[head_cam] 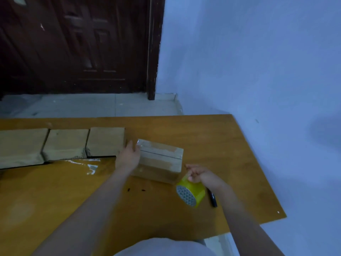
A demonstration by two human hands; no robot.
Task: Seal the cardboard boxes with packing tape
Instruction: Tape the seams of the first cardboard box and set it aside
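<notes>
A small cardboard box (pixel 159 159) lies on the orange board (pixel 221 145), its top seam showing and clear tape shining along its far edge. My left hand (pixel 129 156) rests flat against the box's left side. Just right of the box's near corner, my right hand (pixel 199 175) grips the top of a yellow roll of packing tape (pixel 191 193), which lies with its patterned core facing me. Three more cardboard boxes (pixel 105 141) sit in a row to the left, touching each other.
A black marker (pixel 212 198) lies on the board right of the tape roll. A scrap of clear tape (pixel 90 166) sticks to the board in front of the row. Beyond the board are a tiled floor, a dark wooden door (pixel 77 45) and a blue wall.
</notes>
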